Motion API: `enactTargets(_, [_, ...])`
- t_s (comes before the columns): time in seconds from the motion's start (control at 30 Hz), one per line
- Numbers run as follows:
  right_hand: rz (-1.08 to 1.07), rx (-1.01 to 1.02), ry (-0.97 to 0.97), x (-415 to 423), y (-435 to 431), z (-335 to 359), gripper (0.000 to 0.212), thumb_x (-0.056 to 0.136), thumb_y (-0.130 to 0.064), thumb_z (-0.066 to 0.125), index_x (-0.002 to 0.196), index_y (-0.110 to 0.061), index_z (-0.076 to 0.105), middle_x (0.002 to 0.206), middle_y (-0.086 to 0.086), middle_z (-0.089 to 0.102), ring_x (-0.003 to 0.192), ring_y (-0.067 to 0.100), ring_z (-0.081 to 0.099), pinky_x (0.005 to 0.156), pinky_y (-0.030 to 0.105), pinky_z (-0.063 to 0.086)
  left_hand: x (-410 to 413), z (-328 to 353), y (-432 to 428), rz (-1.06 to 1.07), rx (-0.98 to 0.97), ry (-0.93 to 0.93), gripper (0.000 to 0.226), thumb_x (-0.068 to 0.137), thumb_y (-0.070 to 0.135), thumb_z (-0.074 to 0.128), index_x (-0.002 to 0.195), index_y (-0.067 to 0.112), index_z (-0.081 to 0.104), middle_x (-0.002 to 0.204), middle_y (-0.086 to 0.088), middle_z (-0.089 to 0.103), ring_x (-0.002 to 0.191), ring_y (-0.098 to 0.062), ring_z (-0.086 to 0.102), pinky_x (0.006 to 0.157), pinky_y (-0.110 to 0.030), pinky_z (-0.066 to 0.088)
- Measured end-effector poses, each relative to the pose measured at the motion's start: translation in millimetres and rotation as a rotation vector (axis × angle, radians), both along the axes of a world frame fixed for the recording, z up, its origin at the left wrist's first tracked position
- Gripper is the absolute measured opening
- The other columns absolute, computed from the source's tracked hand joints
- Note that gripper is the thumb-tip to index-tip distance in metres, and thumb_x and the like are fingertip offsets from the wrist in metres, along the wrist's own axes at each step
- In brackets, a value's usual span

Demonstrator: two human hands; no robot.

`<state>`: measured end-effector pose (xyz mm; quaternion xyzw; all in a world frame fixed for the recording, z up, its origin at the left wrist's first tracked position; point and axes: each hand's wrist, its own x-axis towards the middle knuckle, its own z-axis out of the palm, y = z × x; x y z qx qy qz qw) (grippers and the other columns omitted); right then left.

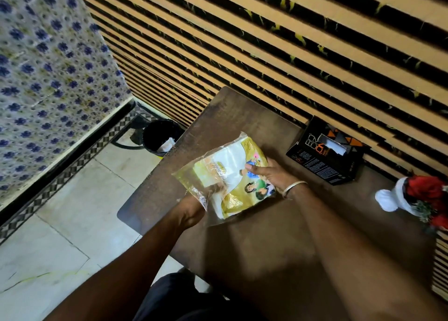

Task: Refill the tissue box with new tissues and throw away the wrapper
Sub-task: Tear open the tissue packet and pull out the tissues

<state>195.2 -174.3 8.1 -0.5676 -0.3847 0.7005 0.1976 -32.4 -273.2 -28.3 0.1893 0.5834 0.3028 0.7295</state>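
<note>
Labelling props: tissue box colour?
Black tissue box with orange triangles and white print, seen in the head view.

Likely a café or restaurant: slatted wall (266, 41), small wooden table (242, 235), flower vase (388, 199), floor bin (158, 136).

Both bare arms reach forward over the table. The right hand (269, 175) grips the tissue pack (232, 177) from its right side, thumb on top. The left hand (191, 209) holds the pack's near-left corner from beneath, mostly hidden.
</note>
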Motion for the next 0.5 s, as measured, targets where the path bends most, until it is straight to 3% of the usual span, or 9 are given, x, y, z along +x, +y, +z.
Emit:
enactTargets(0.13, [-0.029, 0.005, -0.029, 4.5, -2.4, -3.5, 0.050, 0.082, -0.017, 0.077, 0.126, -0.001, 0.059, 0.119, 0.020, 0.070, 0.108, 0.036, 0.068, 0.094, 0.048, 0.056, 1.3, 13.7, 8.8, 0.031, 0.160, -0.082, 0.028, 0.091, 0.005, 0.064, 0.118, 0.010, 0.064, 0.113, -0.005, 0.074, 0.103, -0.025, 0.072, 0.095, -0.043, 0.056])
enactTargets(0.23, [-0.052, 0.063, -0.140, 10.1, -4.2, -7.8, 0.046, 0.081, -0.015, 0.078, 0.121, 0.001, 0.062, 0.113, 0.015, 0.072, 0.101, 0.028, 0.071, 0.092, 0.038, 0.057, -13.8, 22.2, 13.6, -0.015, 0.196, -0.033, 0.045, 0.085, 0.008, 0.072, 0.128, 0.006, 0.059, 0.123, -0.016, 0.069, 0.111, -0.038, 0.068, 0.093, -0.058, 0.054])
enactTargets(0.3, [-0.126, 0.075, -0.193, 15.9, -4.0, -10.8, 0.038, 0.081, -0.007, 0.077, 0.114, 0.004, 0.063, 0.094, 0.009, 0.075, 0.079, 0.017, 0.074, 0.082, 0.031, 0.061, -28.4, 22.5, 15.9, -0.035, 0.170, 0.038, 0.037, 0.087, 0.009, 0.071, 0.123, 0.006, 0.064, 0.117, -0.018, 0.072, 0.106, -0.041, 0.069, 0.086, -0.059, 0.056])
enactTargets(0.37, [-0.235, 0.081, -0.262, 22.1, -1.5, -13.9, 0.030, 0.081, 0.002, 0.073, 0.109, 0.004, 0.064, 0.082, 0.007, 0.071, 0.056, 0.007, 0.069, 0.058, 0.018, 0.058, -46.2, 21.7, 19.8, -0.016, 0.141, 0.080, 0.029, 0.089, 0.008, 0.067, 0.117, 0.005, 0.068, 0.113, -0.020, 0.073, 0.102, -0.040, 0.071, 0.084, -0.058, 0.057])
enactTargets(0.5, [-0.465, 0.103, -0.364, 31.2, 9.0, -29.2, 0.029, 0.081, 0.002, 0.072, 0.109, 0.007, 0.065, 0.082, 0.011, 0.066, 0.043, 0.002, 0.062, 0.040, 0.015, 0.048, -84.7, 27.1, 25.2, 0.117, 0.151, 0.071, 0.036, 0.089, 0.003, 0.064, 0.124, 0.011, 0.063, 0.117, -0.016, 0.072, 0.101, -0.034, 0.072, 0.074, -0.046, 0.062])
